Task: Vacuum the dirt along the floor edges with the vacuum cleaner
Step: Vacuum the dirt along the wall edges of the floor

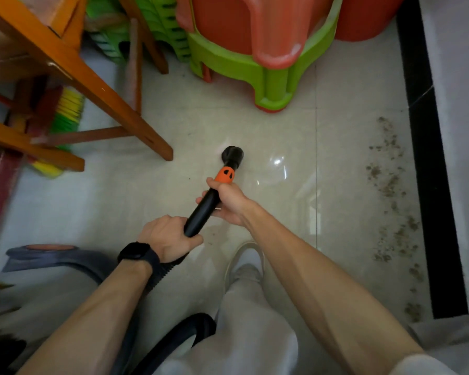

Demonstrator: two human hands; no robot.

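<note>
With left hand (pixel 168 234) and right hand (pixel 228 201) curled round the vacuum wand (pixel 203 209), nozzle (pixel 232 154) at centre, best swing toward three o'clock, low along the dirt (pixel 390 185) beside the black floor border (pixel 428 158).

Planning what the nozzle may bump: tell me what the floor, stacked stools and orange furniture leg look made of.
Floor: glossy tile, probably ceramic; light glare, straight grout line.
Stacked stools: moulded plastic; smooth green and orange, soft sheen.
Orange furniture leg: wood, apparently varnished; shiny edges, cut joint slot.
</note>
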